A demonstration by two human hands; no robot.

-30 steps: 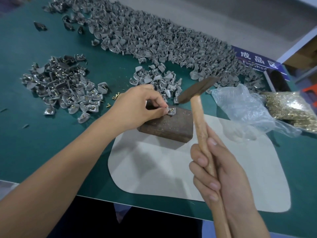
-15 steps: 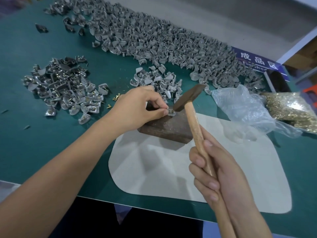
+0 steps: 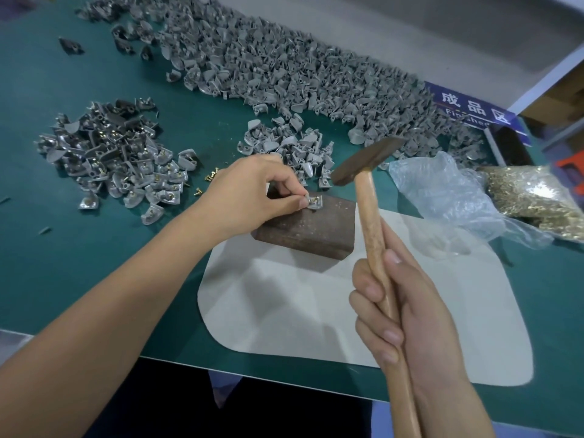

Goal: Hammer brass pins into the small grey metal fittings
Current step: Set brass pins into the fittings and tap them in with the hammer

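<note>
Meanwhile, a left hand (image 3: 249,191) is pinching a grey fitting (image 3: 314,202) on a rusty block (image 3: 311,227) as a hammer (image 3: 368,159) is hovering above.

Right hand (image 3: 407,314) fingers are wrapping the wooden handle; a brass pin (image 3: 311,200) is sitting in the fitting, mid-desk, with loose fittings (image 3: 284,67) heaping along the far edge and a pin bag (image 3: 534,200) lying toward the right edge.

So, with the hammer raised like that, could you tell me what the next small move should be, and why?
Probably a short tap straight down: the hammer is up, and the left hand pinches a fitting on the block, fingertips close.
</note>
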